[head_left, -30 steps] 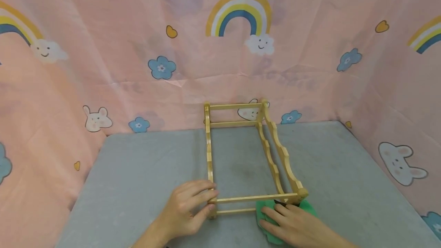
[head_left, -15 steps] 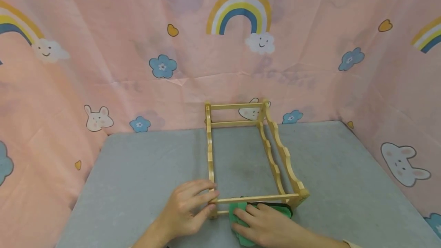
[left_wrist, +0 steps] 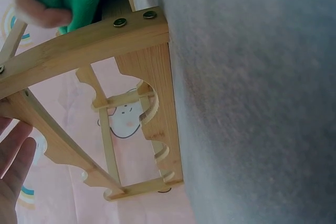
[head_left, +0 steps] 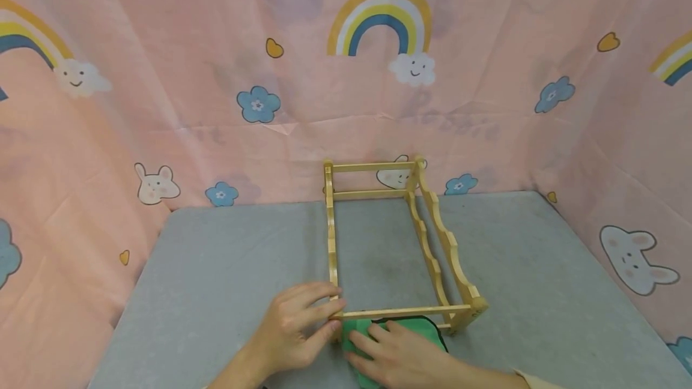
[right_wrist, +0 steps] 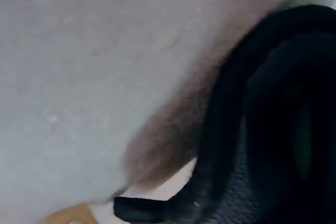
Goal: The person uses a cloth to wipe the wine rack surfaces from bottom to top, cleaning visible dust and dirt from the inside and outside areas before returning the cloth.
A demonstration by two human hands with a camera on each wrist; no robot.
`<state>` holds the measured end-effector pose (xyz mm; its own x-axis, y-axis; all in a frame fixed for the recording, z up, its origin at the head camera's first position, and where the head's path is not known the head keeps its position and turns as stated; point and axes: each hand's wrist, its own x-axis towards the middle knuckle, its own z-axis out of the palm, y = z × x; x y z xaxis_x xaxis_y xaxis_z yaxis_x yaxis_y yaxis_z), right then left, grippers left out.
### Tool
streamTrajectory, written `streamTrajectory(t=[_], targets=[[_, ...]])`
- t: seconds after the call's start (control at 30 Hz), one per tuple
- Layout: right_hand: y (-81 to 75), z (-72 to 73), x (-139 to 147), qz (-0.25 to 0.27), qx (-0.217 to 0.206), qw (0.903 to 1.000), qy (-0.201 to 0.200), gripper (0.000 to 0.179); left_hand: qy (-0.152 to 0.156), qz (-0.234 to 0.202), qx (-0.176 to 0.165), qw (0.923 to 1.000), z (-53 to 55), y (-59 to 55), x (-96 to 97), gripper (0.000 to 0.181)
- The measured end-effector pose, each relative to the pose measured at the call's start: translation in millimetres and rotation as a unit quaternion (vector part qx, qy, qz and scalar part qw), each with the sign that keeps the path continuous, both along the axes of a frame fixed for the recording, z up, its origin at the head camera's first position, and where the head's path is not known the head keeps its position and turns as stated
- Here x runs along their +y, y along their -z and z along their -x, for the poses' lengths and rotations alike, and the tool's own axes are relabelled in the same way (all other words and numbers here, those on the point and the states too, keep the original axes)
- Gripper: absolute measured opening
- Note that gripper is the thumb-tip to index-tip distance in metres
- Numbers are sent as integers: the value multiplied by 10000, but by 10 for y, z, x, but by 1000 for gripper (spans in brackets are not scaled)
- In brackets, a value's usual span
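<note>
A light wooden rack (head_left: pixel 400 312) with scalloped side rails stands lengthwise on the grey table. At its near left corner, my left hand (head_left: pixel 294 329) holds the frame between thumb and fingers; in the left wrist view, those fingertips (left_wrist: pixel 21 156) lie against a scalloped rail. My right hand (head_left: pixel 402 356) grips a green cloth (head_left: pixel 418 328) with black edging at the lower front crossbar, towards its left end. The left wrist view shows its fingers curled over the bunched cloth (left_wrist: pixel 81 3). The black edging (right_wrist: pixel 220 108) fills much of the right wrist view.
The grey table (head_left: pixel 232 251) extends on both sides of the rack. A pink curtain (head_left: pixel 205 65) printed with rainbows, flowers and rabbits hangs at the back and sides, close behind the rack's far end.
My right hand has slid the green cloth leftwards along the front crossbar, from the right corner to near the left one. My left hand keeps its hold on the rack.
</note>
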<state>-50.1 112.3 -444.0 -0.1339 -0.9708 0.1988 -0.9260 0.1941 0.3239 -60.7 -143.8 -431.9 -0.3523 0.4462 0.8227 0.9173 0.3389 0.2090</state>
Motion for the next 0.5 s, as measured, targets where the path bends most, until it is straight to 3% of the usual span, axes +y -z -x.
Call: streamTrajectory(t=[0.5], targets=[[-69,-46,429,-380,-285,9970,604,24,64,-97,203,9997,30,6,6,19]])
